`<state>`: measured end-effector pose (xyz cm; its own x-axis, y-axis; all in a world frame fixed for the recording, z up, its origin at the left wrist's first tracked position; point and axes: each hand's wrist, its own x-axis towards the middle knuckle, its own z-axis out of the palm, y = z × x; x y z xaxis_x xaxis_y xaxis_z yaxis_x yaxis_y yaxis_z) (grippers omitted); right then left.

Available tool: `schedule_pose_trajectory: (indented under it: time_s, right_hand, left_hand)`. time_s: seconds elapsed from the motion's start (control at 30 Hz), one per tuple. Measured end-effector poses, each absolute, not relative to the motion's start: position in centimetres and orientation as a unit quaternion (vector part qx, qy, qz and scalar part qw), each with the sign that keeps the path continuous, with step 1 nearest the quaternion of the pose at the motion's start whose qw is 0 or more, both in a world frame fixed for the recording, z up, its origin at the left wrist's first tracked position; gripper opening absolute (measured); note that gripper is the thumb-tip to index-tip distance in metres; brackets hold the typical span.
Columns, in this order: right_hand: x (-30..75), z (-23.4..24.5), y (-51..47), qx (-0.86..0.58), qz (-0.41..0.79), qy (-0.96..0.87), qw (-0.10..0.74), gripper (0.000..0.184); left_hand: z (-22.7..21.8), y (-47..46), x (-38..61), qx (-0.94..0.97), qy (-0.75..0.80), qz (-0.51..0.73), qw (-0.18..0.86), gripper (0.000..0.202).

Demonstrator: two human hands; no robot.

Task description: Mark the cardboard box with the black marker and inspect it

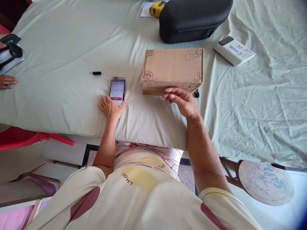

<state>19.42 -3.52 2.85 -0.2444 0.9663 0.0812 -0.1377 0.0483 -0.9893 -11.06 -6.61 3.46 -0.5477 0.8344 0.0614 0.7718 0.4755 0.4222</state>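
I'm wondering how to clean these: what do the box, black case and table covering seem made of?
Box: matt brown cardboard, from its faint ridges and crisp edges. Black case: perhaps leatherette or moulded plastic, given its soft sheen. Table covering: probably matt fabric, judging by its creases.

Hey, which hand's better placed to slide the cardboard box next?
Probably the right hand: it's at the near side of the cardboard box, while the left hand lies on the phone.

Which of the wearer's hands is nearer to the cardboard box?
Right. The right hand is at the near side of the cardboard box; whether it touches is unclear. The left hand is farther off, left of the box, over the phone's lower part.
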Motion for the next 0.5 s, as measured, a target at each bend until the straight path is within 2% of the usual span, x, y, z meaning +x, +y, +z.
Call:
schedule_pose_trajectory:
  time_s: [0.23,0.4,0.5]
  right_hand:
    - [19.3,2.4,-3.2,-0.427,0.546,-0.573,0.437,0.064]
    - [19.4,1.5,-2.8,-0.454,0.475,-0.622,0.426,0.07]
    - [19.2,1.3,-2.6,-0.446,0.412,-0.694,0.387,0.082]
  left_hand:
    - [2.3,-7.4,-10.6,0.465,0.822,0.323,0.06,0.072]
    - [2.4,-8.8,-8.1,0.435,0.796,0.408,0.104,0.082]
    - [2.2,-9.5,-6.4,0.458,0.752,0.457,0.125,0.084]
